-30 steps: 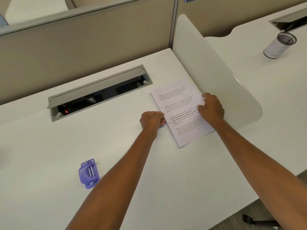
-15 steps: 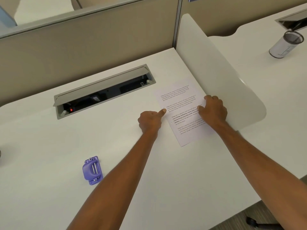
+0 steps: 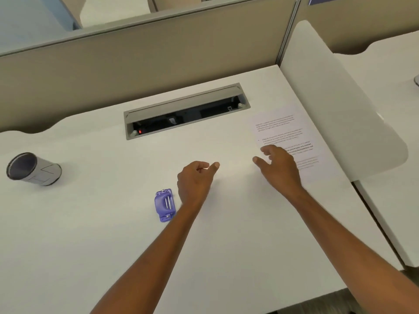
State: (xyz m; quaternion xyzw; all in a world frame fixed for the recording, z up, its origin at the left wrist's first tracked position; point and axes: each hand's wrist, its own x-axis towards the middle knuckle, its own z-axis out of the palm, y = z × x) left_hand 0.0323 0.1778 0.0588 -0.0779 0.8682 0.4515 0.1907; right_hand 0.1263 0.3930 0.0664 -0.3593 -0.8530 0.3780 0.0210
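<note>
A printed sheet of paper (image 3: 281, 130) lies flat on the white desk (image 3: 90, 223), close to the white side divider (image 3: 335, 105). My right hand (image 3: 277, 168) hovers over the sheet's near left corner with fingers spread and relaxed, holding nothing. My left hand (image 3: 195, 180) is over bare desk left of the paper, fingers loosely curled and empty. A small translucent purple stapler (image 3: 165, 205) lies on the desk just left of my left wrist.
A grey cable box (image 3: 186, 109) with its lid raised is set into the desk behind my hands. A grey cylindrical cup (image 3: 34, 169) lies on its side at the far left. Beige partition walls (image 3: 136, 60) close off the back.
Both hands have come off the paper and moved left, the left one away from the sheet's edge. The view has swung left, bringing the cup on the left into sight.
</note>
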